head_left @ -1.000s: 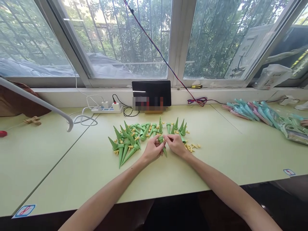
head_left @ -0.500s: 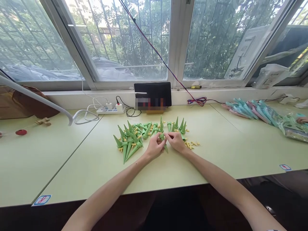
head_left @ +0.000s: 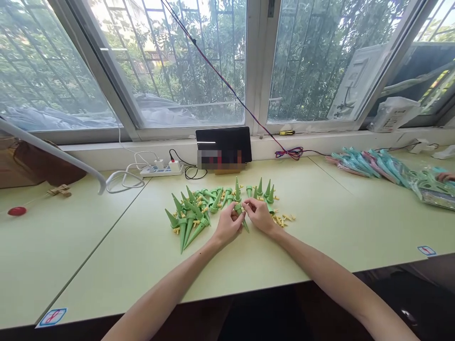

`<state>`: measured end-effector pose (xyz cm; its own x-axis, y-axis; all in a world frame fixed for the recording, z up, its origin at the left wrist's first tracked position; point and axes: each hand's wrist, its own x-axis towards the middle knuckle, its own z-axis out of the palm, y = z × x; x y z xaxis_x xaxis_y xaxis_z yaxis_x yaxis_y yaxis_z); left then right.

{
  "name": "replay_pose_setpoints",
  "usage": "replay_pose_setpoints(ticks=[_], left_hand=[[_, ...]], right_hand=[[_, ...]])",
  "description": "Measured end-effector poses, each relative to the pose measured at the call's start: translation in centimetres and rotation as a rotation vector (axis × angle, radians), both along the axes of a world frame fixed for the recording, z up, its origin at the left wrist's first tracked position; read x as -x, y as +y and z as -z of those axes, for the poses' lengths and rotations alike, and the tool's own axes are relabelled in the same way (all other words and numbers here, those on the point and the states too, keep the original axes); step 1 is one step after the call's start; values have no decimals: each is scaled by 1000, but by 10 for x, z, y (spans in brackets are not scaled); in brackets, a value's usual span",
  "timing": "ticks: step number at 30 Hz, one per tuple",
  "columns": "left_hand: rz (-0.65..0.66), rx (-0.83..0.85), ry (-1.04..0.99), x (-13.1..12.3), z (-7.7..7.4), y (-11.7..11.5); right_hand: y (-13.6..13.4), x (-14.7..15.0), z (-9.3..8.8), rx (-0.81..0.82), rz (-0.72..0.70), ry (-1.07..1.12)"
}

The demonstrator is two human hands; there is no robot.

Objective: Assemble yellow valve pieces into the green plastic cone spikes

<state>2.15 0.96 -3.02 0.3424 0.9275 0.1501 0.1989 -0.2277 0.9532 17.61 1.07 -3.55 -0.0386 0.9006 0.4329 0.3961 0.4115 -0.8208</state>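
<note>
My left hand (head_left: 228,223) is closed round a green cone-shaped spike (head_left: 246,225), its tip pointing down toward the table. Against the cap end of this spike, the fingers of my right hand (head_left: 259,215) are pinched; what they hold is too small to make out. Several green spikes (head_left: 190,219) with yellow pieces lie in a heap left of my hands. More green spikes (head_left: 268,190) stand beyond my right hand, and loose yellow pieces (head_left: 283,219) lie beside its wrist.
Behind the spikes a black tablet (head_left: 223,146) leans by the windowsill. A white power strip (head_left: 161,170) with cables is to its left. Bagged teal and pink items (head_left: 369,163) lie at the right, where part of another person's hand (head_left: 446,176) shows. A lamp arm (head_left: 53,151) crosses the left.
The camera view has tilted slightly, so the table scene sits lower. Both hands stay at the same spike, with only slight finger movement.
</note>
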Motion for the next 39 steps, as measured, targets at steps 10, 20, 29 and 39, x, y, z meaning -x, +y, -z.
replay_pose_setpoints(ticks=[10, 20, 29, 39], left_hand=[[-46, -50, 44, 0, 1, -2], [-43, -74, 59, -2, 3, -2], [-43, -84, 72, -2, 3, -1], [-52, -102, 76, -3, 2, 0]], right_hand=[[2, -4, 3, -24, -7, -48], [2, -6, 5, -54, -20, -35], [3, -7, 2, -60, -23, -39], [2, -7, 0, -64, -39, -45]])
